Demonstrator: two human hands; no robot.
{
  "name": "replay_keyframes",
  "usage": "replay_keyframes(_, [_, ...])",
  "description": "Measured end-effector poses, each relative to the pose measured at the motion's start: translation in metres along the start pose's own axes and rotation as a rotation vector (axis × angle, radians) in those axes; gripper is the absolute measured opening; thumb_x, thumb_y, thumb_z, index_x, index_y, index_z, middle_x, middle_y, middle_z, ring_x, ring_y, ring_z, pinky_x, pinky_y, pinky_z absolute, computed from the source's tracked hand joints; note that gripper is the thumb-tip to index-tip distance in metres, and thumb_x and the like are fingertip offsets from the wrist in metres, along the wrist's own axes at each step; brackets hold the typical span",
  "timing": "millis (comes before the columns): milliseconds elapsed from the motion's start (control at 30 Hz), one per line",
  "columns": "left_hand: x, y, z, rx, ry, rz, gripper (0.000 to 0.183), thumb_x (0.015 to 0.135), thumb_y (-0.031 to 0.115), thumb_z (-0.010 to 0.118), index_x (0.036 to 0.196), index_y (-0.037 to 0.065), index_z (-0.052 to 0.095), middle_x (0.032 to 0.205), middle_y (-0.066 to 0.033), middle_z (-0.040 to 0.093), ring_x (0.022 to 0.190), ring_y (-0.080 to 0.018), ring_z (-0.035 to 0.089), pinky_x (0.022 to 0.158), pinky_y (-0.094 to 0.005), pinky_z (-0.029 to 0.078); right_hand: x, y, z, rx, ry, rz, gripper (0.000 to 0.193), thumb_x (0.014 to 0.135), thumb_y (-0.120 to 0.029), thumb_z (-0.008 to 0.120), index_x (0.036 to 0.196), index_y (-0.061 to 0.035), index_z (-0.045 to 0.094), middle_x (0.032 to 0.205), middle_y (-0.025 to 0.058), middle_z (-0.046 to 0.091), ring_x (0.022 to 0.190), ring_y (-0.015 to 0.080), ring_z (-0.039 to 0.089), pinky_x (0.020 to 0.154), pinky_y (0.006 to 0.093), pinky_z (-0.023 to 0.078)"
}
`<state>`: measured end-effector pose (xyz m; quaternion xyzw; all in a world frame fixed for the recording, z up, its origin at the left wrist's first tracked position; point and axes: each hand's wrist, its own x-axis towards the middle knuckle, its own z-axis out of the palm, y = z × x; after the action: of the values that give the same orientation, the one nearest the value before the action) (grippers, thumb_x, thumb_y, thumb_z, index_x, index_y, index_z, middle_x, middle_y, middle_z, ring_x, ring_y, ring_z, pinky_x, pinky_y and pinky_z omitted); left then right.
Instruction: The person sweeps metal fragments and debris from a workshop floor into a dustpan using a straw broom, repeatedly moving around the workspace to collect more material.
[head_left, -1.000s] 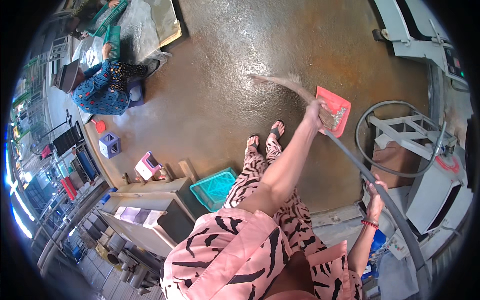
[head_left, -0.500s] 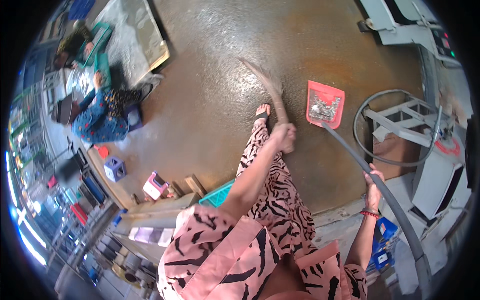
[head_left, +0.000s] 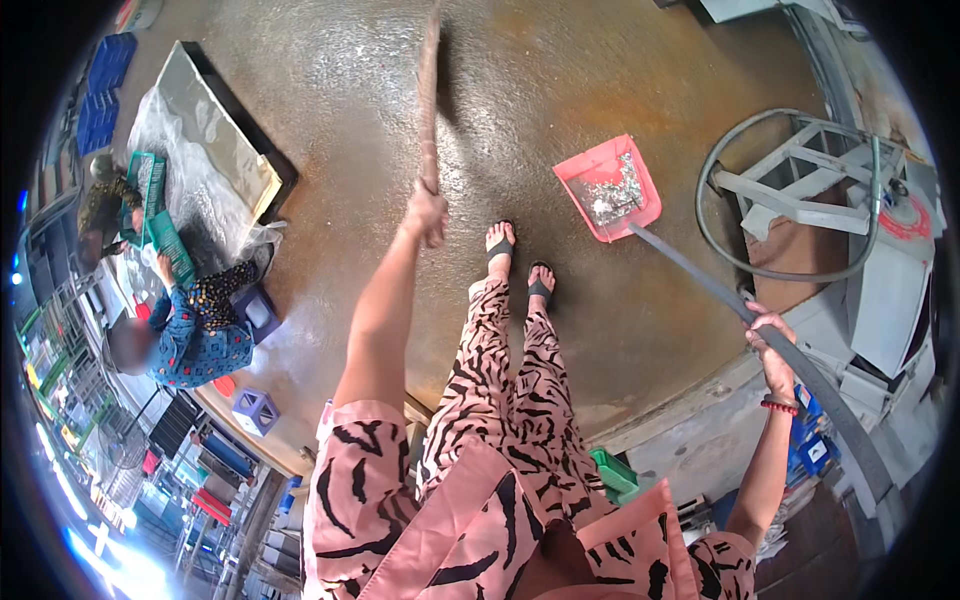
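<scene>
Broom (head_left: 430, 110) left of centre, red dustpan (head_left: 580, 172) to its right.
The broom's long axis runs near to far, almost straight ahead, its far end cut off at the view's edge; the left hand (head_left: 428, 214) is clenched round its near end. The dustpan rests on the shiny floor (head_left: 350, 80), mouth facing far and slightly left, debris (head_left: 618, 197) inside; its long grey handle (head_left: 690, 268) slants near and right, grasped by the right hand (head_left: 772, 345).
</scene>
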<state>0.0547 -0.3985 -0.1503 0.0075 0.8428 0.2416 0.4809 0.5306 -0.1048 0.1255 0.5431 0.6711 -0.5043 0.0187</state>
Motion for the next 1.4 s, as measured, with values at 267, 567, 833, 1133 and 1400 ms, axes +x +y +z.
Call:
replay_keyframes(267, [-0.129, -0.074, 0.099, 0.768, -0.501, 0.113, 0.076, 0.073, 0.01, 0.055, 0.139, 0.015, 0.019, 0.105, -0.0272, 0.057, 0.098, -0.0396, 0.057, 0.086, -0.045, 0.046, -0.001, 0.027, -0.033, -0.114, 0.001, -0.018, 0.017, 0.066, 0.008, 0.06, 0.075, -0.0053, 0.055, 0.116, 0.0107, 0.058, 0.099, 0.0171, 0.054, 0.086, 0.0303, 0.043])
replay_keyframes(567, [-0.189, -0.04, 0.035, 0.806, -0.52, 0.126, 0.085, 0.071, 0.005, 0.056, 0.141, 0.024, 0.012, 0.088, -0.0235, 0.063, 0.08, -0.0374, 0.063, 0.071, -0.0459, 0.05, 0.001, 0.024, -0.033, -0.05, -0.05, -0.039, 0.018, 0.068, 0.008, 0.06, 0.079, -0.0052, 0.056, 0.111, 0.0081, 0.061, 0.095, 0.0148, 0.054, 0.081, 0.0267, 0.042])
replay_keyframes(833, [-0.001, 0.088, 0.036, 0.623, -0.071, 0.393, 0.09, 0.073, 0.002, 0.061, 0.142, 0.027, 0.009, 0.078, -0.0174, 0.063, 0.062, -0.0245, 0.062, 0.053, -0.0369, 0.05, -0.057, 0.067, -0.036, 0.161, 0.08, -0.082, 0.022, 0.064, 0.01, 0.062, 0.075, -0.0057, 0.052, 0.106, 0.01, 0.061, 0.098, 0.0167, 0.054, 0.082, 0.0291, 0.042])
replay_keyframes(1133, [0.028, 0.179, 0.184, 0.879, -0.219, 0.38, 0.06, 0.074, 0.007, 0.06, 0.122, -0.001, 0.025, 0.096, -0.0251, 0.057, 0.092, -0.0387, 0.058, 0.08, -0.041, 0.05, -0.161, 0.121, 0.017, 0.37, 0.467, 0.158, 0.02, 0.066, 0.006, 0.065, 0.075, -0.007, 0.053, 0.108, 0.0118, 0.06, 0.103, 0.0208, 0.052, 0.09, 0.0353, 0.041])
replay_keyframes(1400, [-0.068, 0.139, 0.072, 1.375, -0.524, 0.36, 0.084, 0.07, 0.0, 0.053, 0.141, 0.019, 0.012, 0.093, -0.0268, 0.059, 0.092, -0.0361, 0.06, 0.079, -0.0468, 0.048, -0.158, 0.154, 0.007, 0.448, 0.467, 0.23, 0.02, 0.069, 0.012, 0.059, 0.075, -0.0065, 0.054, 0.106, 0.0098, 0.061, 0.099, 0.0169, 0.054, 0.08, 0.0279, 0.045])
